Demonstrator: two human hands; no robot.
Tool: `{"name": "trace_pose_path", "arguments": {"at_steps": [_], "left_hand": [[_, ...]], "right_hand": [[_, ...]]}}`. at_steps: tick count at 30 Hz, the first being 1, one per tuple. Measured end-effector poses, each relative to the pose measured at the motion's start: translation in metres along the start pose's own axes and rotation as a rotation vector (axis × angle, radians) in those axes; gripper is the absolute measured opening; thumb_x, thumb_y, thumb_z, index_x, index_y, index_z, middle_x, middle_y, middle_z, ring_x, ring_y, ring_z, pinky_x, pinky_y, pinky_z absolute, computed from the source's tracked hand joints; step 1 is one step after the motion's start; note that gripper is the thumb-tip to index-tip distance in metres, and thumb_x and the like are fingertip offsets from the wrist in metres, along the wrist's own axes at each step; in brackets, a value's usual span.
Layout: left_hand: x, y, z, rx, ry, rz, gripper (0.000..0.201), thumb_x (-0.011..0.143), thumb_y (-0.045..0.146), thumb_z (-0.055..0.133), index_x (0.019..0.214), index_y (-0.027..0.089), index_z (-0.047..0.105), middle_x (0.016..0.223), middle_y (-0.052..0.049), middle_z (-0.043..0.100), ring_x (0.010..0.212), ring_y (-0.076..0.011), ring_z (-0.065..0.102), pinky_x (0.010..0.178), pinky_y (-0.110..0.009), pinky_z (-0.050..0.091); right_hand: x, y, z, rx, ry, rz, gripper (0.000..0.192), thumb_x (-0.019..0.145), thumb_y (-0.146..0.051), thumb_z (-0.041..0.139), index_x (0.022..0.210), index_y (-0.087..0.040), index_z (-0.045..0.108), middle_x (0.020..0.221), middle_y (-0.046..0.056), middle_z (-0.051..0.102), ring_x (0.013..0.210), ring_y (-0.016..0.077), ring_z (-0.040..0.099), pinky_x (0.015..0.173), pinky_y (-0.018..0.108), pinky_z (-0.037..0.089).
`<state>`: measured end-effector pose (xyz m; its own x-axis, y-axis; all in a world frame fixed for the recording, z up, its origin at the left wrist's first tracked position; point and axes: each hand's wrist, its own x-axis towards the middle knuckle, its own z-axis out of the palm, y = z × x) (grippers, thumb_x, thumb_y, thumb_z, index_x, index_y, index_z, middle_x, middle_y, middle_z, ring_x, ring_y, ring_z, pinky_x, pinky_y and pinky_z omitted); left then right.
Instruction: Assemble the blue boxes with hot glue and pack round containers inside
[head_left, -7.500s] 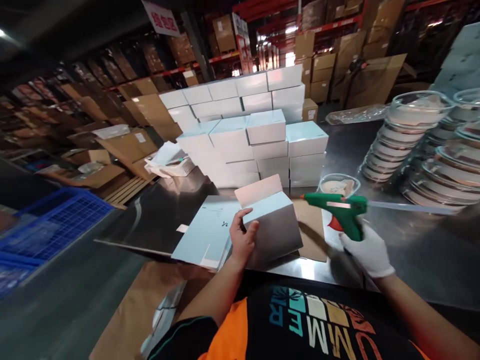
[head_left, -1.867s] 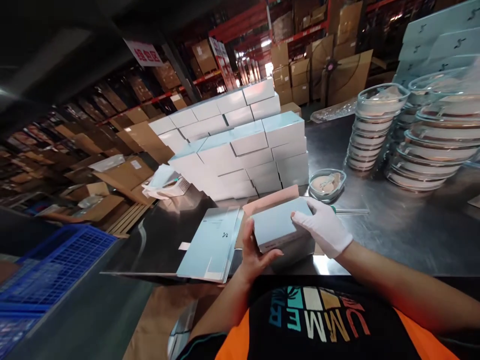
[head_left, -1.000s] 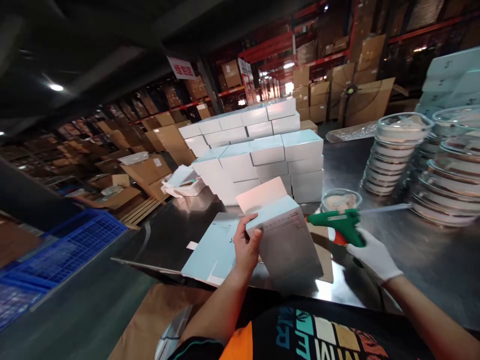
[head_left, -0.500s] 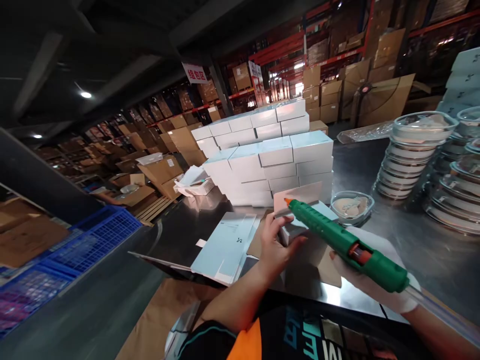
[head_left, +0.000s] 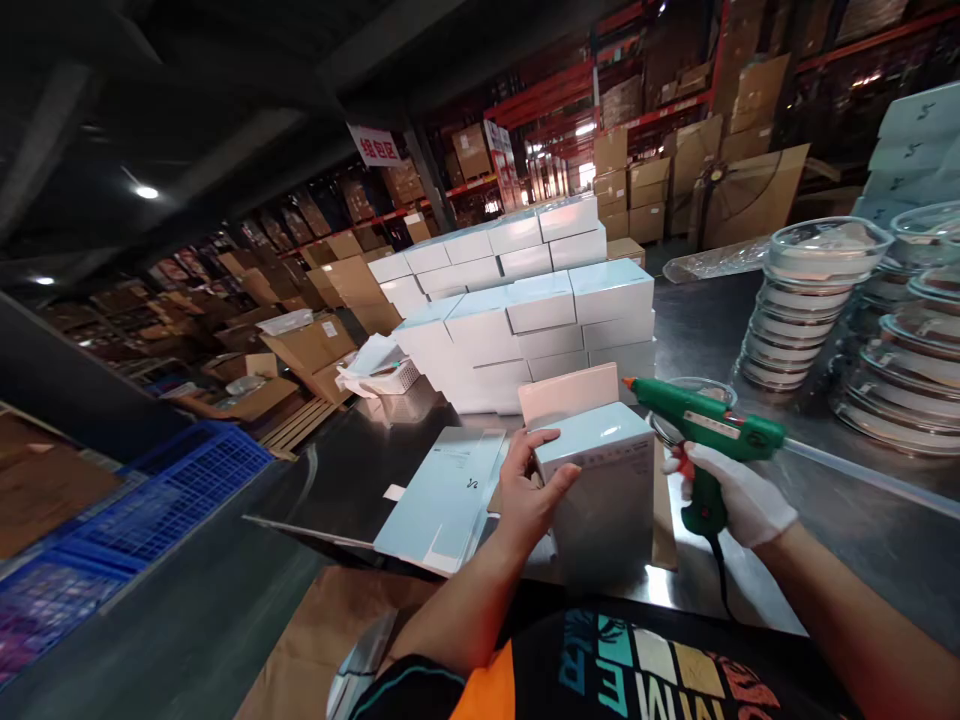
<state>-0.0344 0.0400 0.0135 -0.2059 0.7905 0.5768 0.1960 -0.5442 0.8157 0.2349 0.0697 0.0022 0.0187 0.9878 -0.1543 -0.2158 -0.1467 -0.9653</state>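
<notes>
A green hot glue gun [head_left: 697,415] with an orange tip is gripped in my right hand [head_left: 739,495], which wears a white glove. A clear glue stick [head_left: 862,475] sticks out of its back. My bare left hand [head_left: 529,485] grips the left side of a pale blue and white box [head_left: 600,490], thumb on the front and fingers at the top edge. Behind the box's top a pinkish flap [head_left: 568,395] stands up. The gun's tip is just right of that flap, apart from it. Flat blue cartons [head_left: 442,490] lie left of my left hand.
Rows of stacked white boxes [head_left: 487,350] stand behind the work spot. Clear round containers [head_left: 787,330] are piled at the right. A white basket [head_left: 390,375] sits at the table's back left, and blue crates [head_left: 172,500] are on the floor.
The glue gun has turned from lying across the box to level, and moved right of it. The box's top panel now lies over the opening, and the pinkish flap is fully visible.
</notes>
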Motion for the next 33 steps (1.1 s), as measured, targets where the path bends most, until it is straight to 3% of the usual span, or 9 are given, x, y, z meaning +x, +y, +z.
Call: {"name": "trace_pose_path", "arguments": {"at_steps": [3,7,10,12,15,18,23,27,33], "left_hand": [[0.003,0.0,-0.002,-0.066,0.015,-0.053,0.065,0.076,0.076,0.086,0.111,0.022,0.08,0.102,-0.007,0.07,0.095,-0.024,0.068,0.081,-0.031,0.054],[0.006,-0.003,-0.003,-0.06,0.019,-0.049,0.067,0.075,0.079,0.084,0.11,0.022,0.081,0.102,-0.008,0.073,0.096,-0.0254,0.069,0.083,-0.033,0.055],[0.006,-0.007,-0.001,-0.042,0.003,-0.001,0.067,0.076,0.079,0.084,0.11,0.021,0.081,0.105,-0.009,0.074,0.101,-0.0272,0.07,0.087,-0.035,0.056],[0.004,-0.011,0.002,-0.045,-0.038,0.045,0.063,0.077,0.075,0.085,0.11,0.022,0.081,0.108,-0.01,0.075,0.105,-0.0285,0.071,0.091,-0.037,0.057],[0.002,-0.018,0.008,-0.061,-0.138,0.099,0.058,0.081,0.071,0.085,0.112,0.022,0.081,0.109,-0.01,0.075,0.107,-0.0293,0.072,0.094,-0.04,0.058],[-0.001,-0.028,0.012,-0.098,-0.197,0.143,0.053,0.085,0.068,0.084,0.11,0.022,0.08,0.12,-0.012,0.073,0.118,-0.0312,0.071,0.1,-0.042,0.057],[0.002,-0.04,0.015,-0.308,-0.102,0.214,0.055,0.084,0.058,0.09,0.121,0.025,0.066,0.124,-0.01,0.073,0.126,-0.0301,0.073,0.107,-0.045,0.057],[0.008,-0.04,0.008,-0.235,-0.228,0.358,0.036,0.092,0.049,0.085,0.119,0.027,0.075,0.119,-0.009,0.074,0.126,-0.03,0.073,0.109,-0.05,0.058],[0.022,-0.027,-0.014,-0.06,-0.37,0.437,0.029,0.098,0.053,0.077,0.1,0.024,0.078,0.108,-0.01,0.078,0.126,-0.0324,0.074,0.107,-0.056,0.06]], "right_hand": [[0.017,0.021,-0.006,-0.128,0.009,0.192,0.039,0.094,-0.061,0.064,0.094,-0.022,0.066,0.074,0.008,0.074,0.049,0.0187,0.059,0.049,0.033,0.052],[0.036,0.031,-0.022,-0.368,0.123,0.149,0.042,0.091,-0.059,0.069,0.069,-0.024,0.062,0.061,0.011,0.068,0.068,0.0319,0.072,0.062,0.041,0.059],[0.035,0.018,-0.021,-0.419,0.173,-0.013,0.036,0.084,-0.057,0.078,0.072,-0.025,0.069,0.082,0.012,0.078,0.104,0.0382,0.076,0.088,0.045,0.061],[0.026,0.004,-0.006,-0.31,0.061,-0.21,0.046,0.088,-0.068,0.07,0.103,-0.026,0.078,0.11,0.01,0.082,0.12,0.0375,0.073,0.101,0.047,0.06],[0.009,-0.018,0.024,-0.196,-0.179,-0.449,0.068,0.093,-0.074,0.063,0.14,-0.026,0.068,0.136,0.01,0.077,0.131,0.0354,0.07,0.114,0.052,0.055],[0.002,-0.025,0.036,-0.335,-0.212,-0.509,0.064,0.092,-0.065,0.071,0.141,-0.023,0.066,0.144,0.013,0.073,0.137,0.0365,0.066,0.119,0.055,0.052],[0.006,-0.007,0.007,-0.55,-0.337,-0.762,0.059,0.081,-0.053,0.092,0.13,-0.025,0.072,0.172,0.015,0.048,0.159,0.0407,0.046,0.13,0.06,0.042],[-0.003,0.0,-0.001,-0.512,-0.439,-0.918,0.028,0.103,-0.031,0.073,0.131,-0.033,0.076,0.163,0.009,0.061,0.153,0.0295,0.056,0.128,0.053,0.047],[-0.009,-0.004,0.01,-0.531,-0.462,-1.115,0.052,0.103,-0.01,0.064,0.142,-0.043,0.071,0.147,0.004,0.073,0.139,0.0268,0.065,0.122,0.054,0.051]]}}
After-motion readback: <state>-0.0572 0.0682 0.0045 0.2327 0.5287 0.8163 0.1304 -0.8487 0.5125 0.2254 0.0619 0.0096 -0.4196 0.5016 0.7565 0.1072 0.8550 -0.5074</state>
